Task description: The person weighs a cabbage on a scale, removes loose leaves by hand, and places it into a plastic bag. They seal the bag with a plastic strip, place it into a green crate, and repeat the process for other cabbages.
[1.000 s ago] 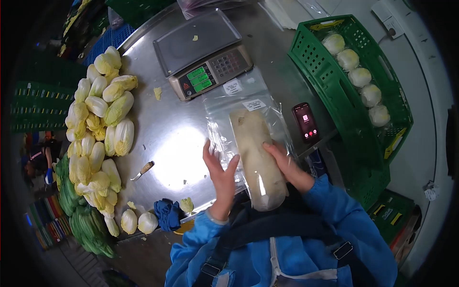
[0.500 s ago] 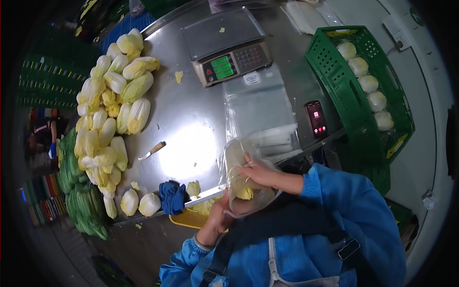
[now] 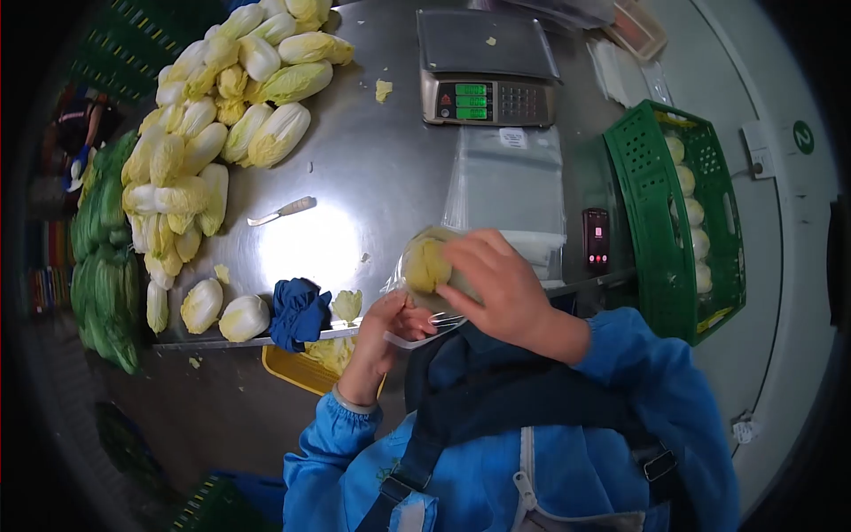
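A napa cabbage (image 3: 424, 269) sits inside a clear plastic bag (image 3: 401, 339) at the table's front edge, close to my body. My right hand (image 3: 501, 288) grips the cabbage from the right, its fingers curled over the leafy end. Below and to the left, my left hand (image 3: 390, 324) is closed on the bag near its mouth. A stack of flat clear bags (image 3: 510, 182) lies just beyond my right hand. Left of my hands are a crumpled blue cloth (image 3: 300, 315) and a loose leaf (image 3: 347, 306).
Trimmed cabbages (image 3: 182, 164) are heaped on the left of the steel table (image 3: 372, 146). A knife (image 3: 282, 210) lies mid-table. At the back stands a scale (image 3: 487, 75). A phone (image 3: 597, 238) and a green crate (image 3: 656, 213) of bagged cabbages are right; a yellow bin (image 3: 292, 365) sits below.
My right hand has come from inside the bag to the cabbage's outer side. The cabbage and bag are raised toward me. My left hand still holds the bag, and the view has shifted.
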A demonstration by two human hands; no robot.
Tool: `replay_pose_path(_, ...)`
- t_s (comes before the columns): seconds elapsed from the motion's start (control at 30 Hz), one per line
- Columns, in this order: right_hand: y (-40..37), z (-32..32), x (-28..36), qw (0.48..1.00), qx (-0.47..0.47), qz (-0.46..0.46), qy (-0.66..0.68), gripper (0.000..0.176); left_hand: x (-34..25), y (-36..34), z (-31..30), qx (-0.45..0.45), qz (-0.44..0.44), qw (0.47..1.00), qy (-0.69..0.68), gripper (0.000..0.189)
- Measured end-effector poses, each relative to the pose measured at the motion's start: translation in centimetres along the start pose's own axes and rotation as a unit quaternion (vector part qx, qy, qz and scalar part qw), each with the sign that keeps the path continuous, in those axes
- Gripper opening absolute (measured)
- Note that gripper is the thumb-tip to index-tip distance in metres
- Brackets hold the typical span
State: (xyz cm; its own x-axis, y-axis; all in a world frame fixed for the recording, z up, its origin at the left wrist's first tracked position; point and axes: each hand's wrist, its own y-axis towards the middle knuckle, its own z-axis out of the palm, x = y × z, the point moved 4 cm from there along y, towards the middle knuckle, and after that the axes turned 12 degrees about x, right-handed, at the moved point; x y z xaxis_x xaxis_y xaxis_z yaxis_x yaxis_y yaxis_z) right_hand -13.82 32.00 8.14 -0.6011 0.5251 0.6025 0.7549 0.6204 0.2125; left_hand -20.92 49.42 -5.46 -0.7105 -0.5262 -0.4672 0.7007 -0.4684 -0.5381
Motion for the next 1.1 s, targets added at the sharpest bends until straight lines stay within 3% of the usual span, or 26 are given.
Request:
replay_pose_path(0.03, -0.5, 1.6, -0.2, 0.996, 0.049, -0.012, -0.071, 0.029, 0.2, 0.2, 0.1, 0.008, 0.006, 1.000, -0.011, 0.025)
replay_pose_path(0.13, -0.5, 6.0, -0.8, 0.955, 0.277, 0.002, -0.107, 0.022, 0.4, 1.0, 0.4, -0.025, 0.022, 0.997, -0.065, 0.026)
replay_pose_path(0.17, -0.5, 5.0, -0.8, 0.966, 0.227, -0.016, -0.122, 0.020, 0.5, 1.0, -0.3, 0.038, 0.013, 0.998, -0.053, 0.029)
replay_pose_path(0.23, 0.9, -2.8, 1.4, 0.979, 0.083, -0.084, -0.169, 0.018, -0.8, 0.7, -0.3, 0.029, 0.016, 0.999, -0.034, 0.029)
replay_pose_path(0.27, 0.3, -5.9, 1.2, 0.999, -0.024, -0.020, -0.035, 0.015, -1.1, 0.3, -0.1, 0.021, 0.013, 0.999, -0.031, 0.029)
replay_pose_path(0.3, -0.7, -9.1, 1.0, 0.982, -0.150, 0.012, 0.114, 0.012, -1.5, 0.3, 0.1, 0.027, 0.010, 0.999, -0.033, 0.028)
replay_pose_path(0.33, 0.0, -13.4, 2.9, 0.955, -0.241, -0.012, 0.170, 0.013, -1.5, 0.3, 0.0, 0.024, 0.008, 0.999, -0.039, 0.028)
replay_pose_path(0.4, 0.7, -15.5, 2.3, 0.952, -0.285, -0.032, 0.109, 0.022, -1.7, 0.6, -0.1, 0.023, 0.005, 0.999, -0.047, 0.027)
replay_pose_path(0.47, 0.9, -11.2, -3.1, 0.976, -0.178, -0.014, -0.124, 0.028, -1.6, 0.8, -0.3, 0.037, 0.009, 0.999, -0.037, 0.026)
replay_pose_path(0.5, 1.2, -9.3, -5.3, 0.964, -0.117, -0.005, -0.239, 0.032, -1.4, 0.9, -0.4, 0.042, 0.012, 0.998, -0.035, 0.025)
replay_pose_path(0.57, 3.4, -4.5, -7.9, 0.973, 0.047, -0.003, -0.226, 0.060, -1.5, 0.5, -0.1, 0.044, 0.005, 0.998, -0.034, 0.024)
replay_pose_path(0.67, 2.7, 1.9, -11.3, 0.984, 0.174, 0.019, 0.040, 0.053, -1.5, 0.5, -0.1, 0.042, 0.010, 0.998, -0.036, 0.023)
replay_pose_path(0.73, 3.4, 4.8, -10.6, 0.934, 0.225, 0.067, 0.269, 0.042, -1.8, 0.9, -0.4, 0.044, 0.018, 0.999, -0.018, 0.024)
replay_pose_path(0.83, 3.9, 7.3, -12.8, 0.897, 0.253, 0.199, 0.302, 0.022, -2.6, 1.3, -1.0, 0.056, 0.043, 0.997, 0.006, 0.027)
replay_pose_path(0.9, 2.4, 5.1, -12.9, 0.911, 0.166, 0.195, 0.324, 0.012, -2.5, -0.3, -1.0, 0.023, 0.108, 0.994, -0.026, 0.028)
replay_pose_path(0.93, 1.4, 3.7, -12.9, 0.914, 0.123, 0.193, 0.334, 0.009, -2.4, -1.1, -1.3, 0.006, 0.142, 0.989, -0.042, 0.029)
replay_pose_path(1.03, -5.1, 2.5, -13.2, 0.960, 0.108, 0.017, 0.257, 0.009, 2.9, -2.9, -3.0, -0.008, 0.113, 0.994, 0.005, 0.030)
replay_pose_path(1.1, -10.0, 4.9, -13.5, 0.971, 0.106, 0.040, 0.212, 0.011, 6.9, -3.3, -2.8, -0.013, 0.071, 0.997, 0.041, 0.034)
